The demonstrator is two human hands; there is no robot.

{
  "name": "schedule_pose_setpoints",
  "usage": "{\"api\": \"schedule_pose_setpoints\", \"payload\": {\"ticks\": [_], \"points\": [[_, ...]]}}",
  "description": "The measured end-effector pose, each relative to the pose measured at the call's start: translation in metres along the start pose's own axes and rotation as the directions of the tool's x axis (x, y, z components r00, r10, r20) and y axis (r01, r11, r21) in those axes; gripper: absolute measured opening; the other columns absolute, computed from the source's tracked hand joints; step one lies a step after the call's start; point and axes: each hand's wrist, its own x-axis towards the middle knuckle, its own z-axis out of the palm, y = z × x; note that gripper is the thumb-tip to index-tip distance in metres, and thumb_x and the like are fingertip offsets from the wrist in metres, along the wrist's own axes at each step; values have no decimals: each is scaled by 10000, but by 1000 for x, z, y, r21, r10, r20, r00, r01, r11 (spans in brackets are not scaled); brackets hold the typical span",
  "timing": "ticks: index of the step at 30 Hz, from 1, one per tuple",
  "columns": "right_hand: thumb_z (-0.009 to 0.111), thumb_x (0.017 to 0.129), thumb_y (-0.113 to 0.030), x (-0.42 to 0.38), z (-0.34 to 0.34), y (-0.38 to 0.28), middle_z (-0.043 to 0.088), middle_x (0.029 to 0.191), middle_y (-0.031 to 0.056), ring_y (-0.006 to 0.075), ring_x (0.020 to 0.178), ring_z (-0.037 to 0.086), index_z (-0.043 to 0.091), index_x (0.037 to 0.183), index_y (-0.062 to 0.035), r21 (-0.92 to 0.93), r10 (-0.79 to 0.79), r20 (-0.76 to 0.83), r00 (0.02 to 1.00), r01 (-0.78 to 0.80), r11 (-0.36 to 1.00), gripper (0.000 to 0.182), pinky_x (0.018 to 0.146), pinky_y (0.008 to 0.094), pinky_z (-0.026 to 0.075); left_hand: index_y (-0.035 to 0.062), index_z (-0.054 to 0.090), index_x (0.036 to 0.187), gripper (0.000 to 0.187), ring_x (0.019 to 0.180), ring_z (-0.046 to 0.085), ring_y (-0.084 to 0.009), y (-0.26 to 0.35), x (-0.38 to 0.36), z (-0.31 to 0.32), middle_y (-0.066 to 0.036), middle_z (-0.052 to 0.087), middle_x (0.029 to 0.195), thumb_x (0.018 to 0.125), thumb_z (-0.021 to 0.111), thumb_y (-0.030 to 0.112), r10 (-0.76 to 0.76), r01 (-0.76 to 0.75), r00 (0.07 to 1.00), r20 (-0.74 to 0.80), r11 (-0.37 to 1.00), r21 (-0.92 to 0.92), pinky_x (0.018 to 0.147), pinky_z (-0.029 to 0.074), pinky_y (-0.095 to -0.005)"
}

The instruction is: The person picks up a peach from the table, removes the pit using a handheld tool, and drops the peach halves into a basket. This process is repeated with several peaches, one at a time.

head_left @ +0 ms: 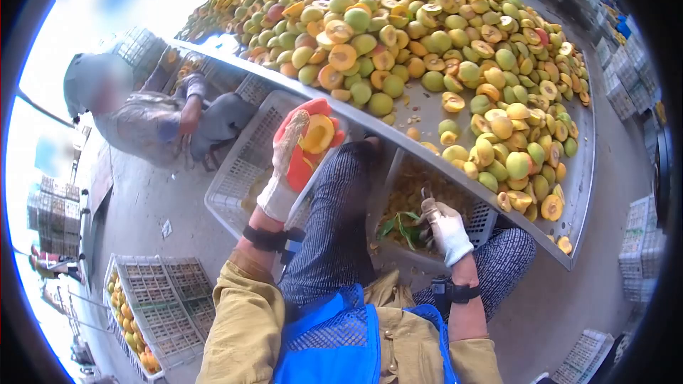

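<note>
My left hand (302, 146), in an orange and white glove, holds a halved fruit (318, 134) with its yellow-orange cut face showing, above a white basket (226, 198). In a whitish glove, my right hand (445, 226) is closed round a small tool (425, 192) whose metal tip points up; the rest of it is hidden. Below that hand a crate (484, 222) between my legs holds brownish bits and green leaves (404, 229). Whole and halved green and orange fruits (377, 50) are heaped on the metal table ahead.
The metal table's raised edge (427, 154) runs diagonally before me. A person (142, 117) sits at the left near crates. A crate of fruit (128, 316) stands at the lower left. More stacked crates (640, 249) line the right side.
</note>
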Motion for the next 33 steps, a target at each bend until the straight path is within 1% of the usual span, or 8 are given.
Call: {"api": "schedule_pose_setpoints", "payload": {"ticks": [3,6,7,12,18,22,29,33], "points": [[552,1020,-525,10,5,13,687,813,196,293,692,672,679,1019,-13,-468,-12,-40,999,-8,884,527,660,428,520,54,651,1309,344,941,650,-117,-3,-22,-115,-36,667,1181,1040,628,268,225,-43,945,-238,806,591,865,567,-327],[578,1001,-495,22,13,29,696,897,258,419,862,672,672,1029,-11,-530,29,-12,1000,-31,848,493,791,468,518,73,735,1180,226,756,562,-57,-24,-64,-213,51,639,921,1013,643,194,251,232,856,-452,593,771,648,467,-240],[589,997,-485,19,18,18,699,925,268,431,891,672,672,1038,-9,-538,94,-9,996,-85,839,485,805,468,518,81,747,1151,241,737,556,-49,-49,-75,-275,41,637,855,994,660,242,396,194,854,-339,363,912,626,464,-242],[640,974,-452,34,28,54,708,939,260,428,901,679,670,1054,-7,-526,-88,17,996,84,846,454,806,461,517,128,767,1138,362,813,709,-245,-95,-122,-394,-118,746,953,893,698,384,58,672,733,-678,97,734,768,554,-380],[666,954,-331,44,31,64,681,804,194,256,705,631,656,1005,8,-479,-9,13,1000,14,877,343,695,374,502,178,769,1165,398,1073,715,-274,-104,-121,-390,-139,749,1150,846,688,401,-283,768,617,-735,12,640,917,545,-387],[628,986,-253,47,39,62,679,810,188,222,730,638,638,988,24,-591,-35,-16,999,19,806,277,691,354,495,119,733,1258,394,969,721,-224,-149,-147,-460,-83,772,1096,932,613,306,-242,660,709,-662,-102,744,857,544,-363],[648,966,-242,60,23,98,698,895,245,362,758,670,672,1136,-6,-644,70,-21,997,-67,762,292,707,403,516,120,762,1183,314,899,708,-185,-102,-110,-424,-72,767,1034,947,604,255,-170,782,621,-765,61,620,774,543,-340],[628,1009,-264,57,39,73,701,843,139,226,722,667,657,1085,16,-533,254,-72,964,-253,808,292,693,354,515,149,744,1225,365,988,729,-251,-77,-96,-417,-123,761,1104,944,599,333,-266,838,546,-795,184,514,852,553,-371]]}}
